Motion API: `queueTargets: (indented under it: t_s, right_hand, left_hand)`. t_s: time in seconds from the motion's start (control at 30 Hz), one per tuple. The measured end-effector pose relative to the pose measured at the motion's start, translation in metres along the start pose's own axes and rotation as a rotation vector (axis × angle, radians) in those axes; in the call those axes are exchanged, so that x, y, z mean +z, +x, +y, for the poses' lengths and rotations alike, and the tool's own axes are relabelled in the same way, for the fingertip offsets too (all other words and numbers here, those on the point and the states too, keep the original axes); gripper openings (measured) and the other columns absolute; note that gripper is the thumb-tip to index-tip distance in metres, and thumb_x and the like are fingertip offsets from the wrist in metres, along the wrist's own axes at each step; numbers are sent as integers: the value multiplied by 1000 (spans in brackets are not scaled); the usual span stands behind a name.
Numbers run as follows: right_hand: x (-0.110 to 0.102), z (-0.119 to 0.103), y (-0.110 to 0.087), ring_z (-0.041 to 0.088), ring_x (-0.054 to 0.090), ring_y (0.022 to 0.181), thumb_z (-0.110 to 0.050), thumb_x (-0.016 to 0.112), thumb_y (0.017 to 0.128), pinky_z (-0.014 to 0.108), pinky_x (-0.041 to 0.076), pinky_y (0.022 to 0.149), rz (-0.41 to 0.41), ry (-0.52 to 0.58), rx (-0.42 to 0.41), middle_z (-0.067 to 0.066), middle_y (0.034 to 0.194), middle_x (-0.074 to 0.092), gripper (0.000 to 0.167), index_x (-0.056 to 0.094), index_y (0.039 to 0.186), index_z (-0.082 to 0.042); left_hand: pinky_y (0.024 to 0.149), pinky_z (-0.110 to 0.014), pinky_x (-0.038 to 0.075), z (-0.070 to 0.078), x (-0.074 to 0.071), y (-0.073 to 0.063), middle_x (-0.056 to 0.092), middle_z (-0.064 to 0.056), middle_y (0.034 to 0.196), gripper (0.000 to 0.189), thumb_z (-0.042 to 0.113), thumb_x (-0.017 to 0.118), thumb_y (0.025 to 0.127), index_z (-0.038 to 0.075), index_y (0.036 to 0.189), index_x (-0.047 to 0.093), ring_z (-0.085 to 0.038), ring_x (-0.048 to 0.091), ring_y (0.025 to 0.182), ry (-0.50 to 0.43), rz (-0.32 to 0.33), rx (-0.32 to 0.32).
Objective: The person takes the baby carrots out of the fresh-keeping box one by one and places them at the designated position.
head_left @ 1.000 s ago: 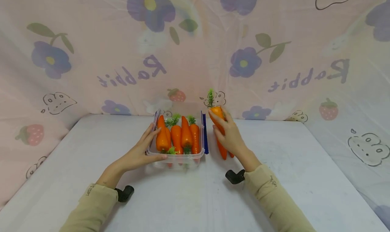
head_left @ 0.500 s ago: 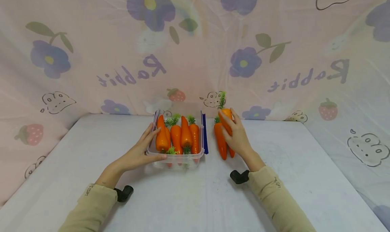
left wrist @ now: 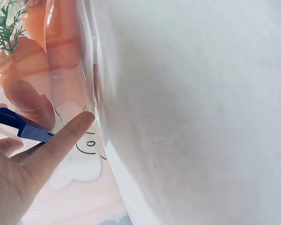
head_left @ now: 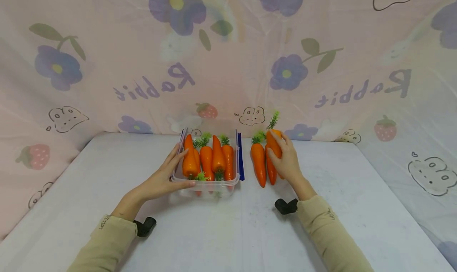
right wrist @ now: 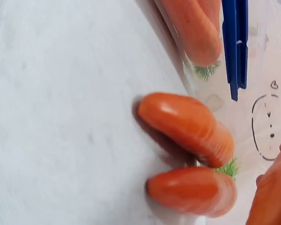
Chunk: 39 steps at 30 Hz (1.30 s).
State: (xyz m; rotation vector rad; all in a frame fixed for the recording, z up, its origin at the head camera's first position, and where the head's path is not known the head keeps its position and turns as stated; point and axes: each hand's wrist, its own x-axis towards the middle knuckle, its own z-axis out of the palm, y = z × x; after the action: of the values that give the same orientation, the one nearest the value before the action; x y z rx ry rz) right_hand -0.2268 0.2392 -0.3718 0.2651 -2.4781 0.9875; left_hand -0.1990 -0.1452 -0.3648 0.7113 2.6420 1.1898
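Fingers of the left hand (head_left: 162,180) lie straight against the left wall of the clear plastic box (head_left: 205,183), thumb along its near rim, holding nothing; the left wrist view shows one fingertip (left wrist: 79,123) touching the transparent wall beside a blue clip (left wrist: 18,127). Inside the box, several orange carrots (head_left: 207,161) lie side by side lengthwise, green tops showing at both ends. On the box's right side a blue latch (head_left: 240,157) stands along the wall. Just right of it, apart from the box, two loose carrots (head_left: 258,164) lie on the white counter (head_left: 228,232), tips toward the person and green tufts toward the back. Next comes the right hand (head_left: 287,163), its fingers curled around another carrot (head_left: 274,141), which it grips near the thick end with the green top tilted up and to the right; this carrot sits just beside the two lying ones, and whether it touches them cannot be told. The right wrist view shows the two lying carrots close together on the counter. Behind everything hangs a pale pink cloth (head_left: 339,65) printed with purple flowers, strawberries and the word Rabbit.
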Motion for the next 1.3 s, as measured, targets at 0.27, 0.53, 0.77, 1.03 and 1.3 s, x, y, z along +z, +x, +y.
queueTargets:
  t_s: [0.27, 0.53, 0.77, 1.03, 1.3]
  right_hand:
    - [-8, 10, 0, 51, 41, 135, -9, 59, 95, 67, 43, 103, -23, 46, 121, 31, 154, 32, 56, 44, 150, -8]
    - [-10, 20, -1, 48, 43, 131, -11, 56, 97, 63, 42, 106, -64, 33, 233, 32, 151, 35, 58, 38, 153, -9]
    - [-11, 27, -1, 48, 41, 132, -13, 53, 99, 63, 40, 107, -119, 26, 314, 32, 153, 33, 61, 32, 156, -10]
    - [-13, 27, -1, 55, 36, 133, -16, 50, 101, 67, 40, 105, -207, 27, 383, 40, 152, 21, 65, 23, 159, -11]
    - [-11, 33, -2, 54, 36, 133, -13, 48, 100, 64, 37, 110, -230, 11, 401, 42, 150, 22, 64, 22, 158, -4]
  left_hand:
    - [113, -76, 15, 0, -1, 0, -13, -12, 168, 99, 45, 75, 86, 16, 160, 16, -49, 1, 153, 2, 0, 6]
    - [113, -76, 15, 0, 0, 0, -13, -10, 168, 99, 46, 74, 87, 16, 161, 15, -49, 1, 153, -2, -5, 6]
    - [112, -76, 16, 0, 0, 1, -13, -12, 168, 100, 47, 75, 86, 17, 161, 16, -50, 2, 152, 0, -2, -5]
    - [113, -75, 16, -1, 1, 1, -14, -9, 168, 100, 46, 75, 86, 17, 161, 15, -49, 1, 153, -10, -7, -2]
    - [113, -75, 16, -1, 0, 1, -14, -10, 168, 100, 46, 75, 86, 17, 161, 16, -49, 1, 152, -11, -6, -7]
